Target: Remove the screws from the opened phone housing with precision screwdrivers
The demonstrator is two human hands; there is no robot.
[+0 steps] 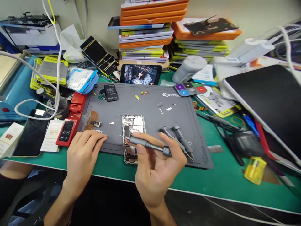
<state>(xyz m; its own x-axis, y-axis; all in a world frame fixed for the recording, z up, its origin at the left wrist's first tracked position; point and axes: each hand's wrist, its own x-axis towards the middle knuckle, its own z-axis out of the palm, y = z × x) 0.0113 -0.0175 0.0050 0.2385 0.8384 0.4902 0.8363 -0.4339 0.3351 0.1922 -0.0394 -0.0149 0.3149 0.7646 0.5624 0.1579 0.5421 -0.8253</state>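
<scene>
My right hand [160,169] holds a grey precision screwdriver [147,143], its thin tip pointing left over an opened phone [134,122]. The phone lies on a dark grey work mat [150,106] with its inner parts bare. Left of it, my left hand [83,153] has thumb and forefinger pinched together at the mat's front edge. A tiny dark bit shows at those fingertips, too small to name. A small camera-like part [97,124] rests just beyond that hand. Two more screwdrivers [184,141] lie right of the phone.
A phone battery [111,92] and small loose parts [160,109] lie on the mat. Behind it, a phone showing a video [141,74] leans against stacked boxes [143,47]. A red device [68,131] borders the left, a black-screened tablet [265,110] the right.
</scene>
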